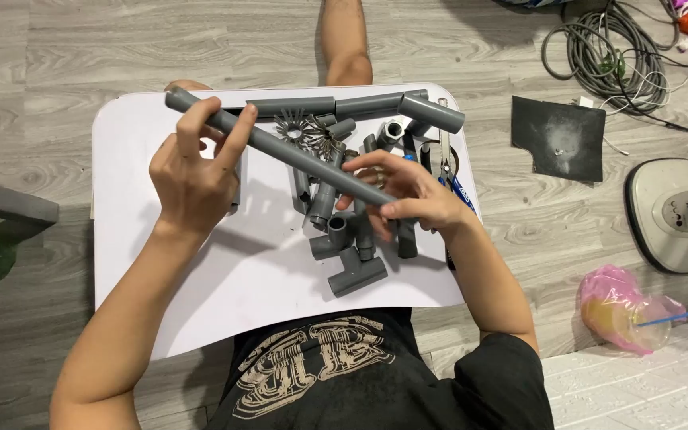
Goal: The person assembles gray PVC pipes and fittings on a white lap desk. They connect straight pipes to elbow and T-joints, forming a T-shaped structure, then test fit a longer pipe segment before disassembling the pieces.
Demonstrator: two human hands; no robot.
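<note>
The left hand [193,171] and right hand [408,195] each closed their fingers around one end of a long grey pipe [280,149], holding it slanted above the white desk [201,271] and a pile of grey pipe fittings [352,247]

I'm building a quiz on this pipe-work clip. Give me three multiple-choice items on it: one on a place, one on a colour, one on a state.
1. Where does the pink plastic bag lie?
A. on the white board
B. on the floor, to the person's right
C. in the left hand

2. What colour is the long pipe?
A. grey
B. orange
C. white

3. How is the long pipe held?
A. by both hands, clear of the white board
B. by one hand only
C. lying loose on the board

Key: 1 B, it sits on the wood floor off the board; 2 A, grey like the fittings below; 3 A, the left hand and right hand each grip an end.
</note>
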